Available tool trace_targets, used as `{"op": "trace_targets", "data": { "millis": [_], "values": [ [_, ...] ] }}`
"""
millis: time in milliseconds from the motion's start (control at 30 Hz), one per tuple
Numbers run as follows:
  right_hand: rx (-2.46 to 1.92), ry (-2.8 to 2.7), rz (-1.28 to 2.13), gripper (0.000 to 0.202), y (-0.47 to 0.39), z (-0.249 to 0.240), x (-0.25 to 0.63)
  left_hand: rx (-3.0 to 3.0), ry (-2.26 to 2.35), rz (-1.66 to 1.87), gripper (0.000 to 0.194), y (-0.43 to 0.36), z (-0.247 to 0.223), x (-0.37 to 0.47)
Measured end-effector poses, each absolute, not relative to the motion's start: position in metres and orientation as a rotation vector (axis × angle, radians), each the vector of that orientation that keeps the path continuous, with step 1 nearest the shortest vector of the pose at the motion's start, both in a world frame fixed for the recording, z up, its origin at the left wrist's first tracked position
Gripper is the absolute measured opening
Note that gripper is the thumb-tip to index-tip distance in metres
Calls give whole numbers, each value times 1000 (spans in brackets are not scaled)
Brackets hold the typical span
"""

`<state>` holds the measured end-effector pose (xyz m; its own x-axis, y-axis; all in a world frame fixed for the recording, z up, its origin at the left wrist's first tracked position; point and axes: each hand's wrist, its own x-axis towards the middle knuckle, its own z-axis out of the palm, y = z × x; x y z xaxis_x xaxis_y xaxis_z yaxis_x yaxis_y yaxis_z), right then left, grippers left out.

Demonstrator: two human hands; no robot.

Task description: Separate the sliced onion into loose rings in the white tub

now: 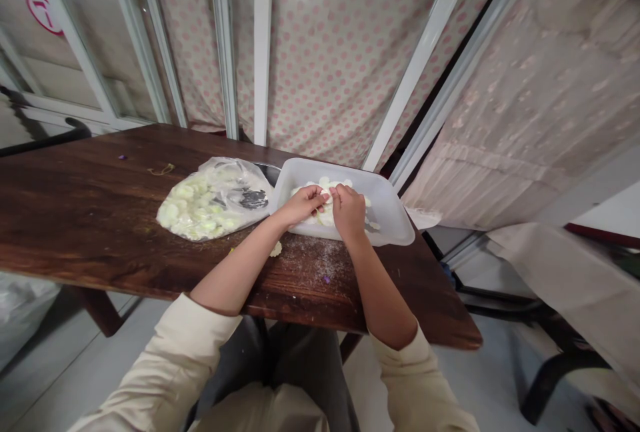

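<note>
From the head camera, two bare hands work above a white plastic tub (393,219), smooth-walled and rectangular with rounded corners. The left hand (306,205) and the right hand (349,211) are mostly closed, thumbs and fingertips pinching a thin, pale disc (327,193) between them; its finer detail is too small to tell. More pale, flat slices (325,219) lie loose in the tub beneath. Just to the left, a clear, crinkled bag (193,209) bulges with pale green-white rounds, near the curved rim of a metal bowl (270,171). A scallop-edged piece (276,249) and coarse white grains (323,259) lie on the dark, glossy wood-grained table (100,205). Behind hangs a softly folded, pink-dotted curtain (335,65).
</note>
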<state>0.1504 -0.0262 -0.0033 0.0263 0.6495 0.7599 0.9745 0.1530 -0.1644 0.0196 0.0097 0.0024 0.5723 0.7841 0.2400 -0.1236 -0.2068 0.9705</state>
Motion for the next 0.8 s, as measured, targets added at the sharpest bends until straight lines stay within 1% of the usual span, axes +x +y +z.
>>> {"op": "trace_targets", "data": {
  "millis": [233, 433, 533, 633, 700, 800],
  "values": [
    [-1487, -1781, -580, 32, -28, -2, 148, 1515, 659, 879, 13, 10, 3, 22],
    [-1541, -1485, -315, 36, -29, -3, 153, 1480, 601, 903, 15, 10, 3, 20],
    [-1563, -1365, -184, 32, -25, -6, 158, 1464, 594, 942, 16, 11, 3, 19],
    [-1471, -1394, -118, 26, -20, -7, 161, 1479, 560, 948, 19, 12, 1, 19],
    [-1370, -1480, -83, 27, -19, -6, 160, 1495, 531, 936, 22, 13, 0, 19],
    [-1277, -1593, 85, 28, -18, -3, 159, 1515, 514, 926, 25, 14, -1, 19]
  ]
}}
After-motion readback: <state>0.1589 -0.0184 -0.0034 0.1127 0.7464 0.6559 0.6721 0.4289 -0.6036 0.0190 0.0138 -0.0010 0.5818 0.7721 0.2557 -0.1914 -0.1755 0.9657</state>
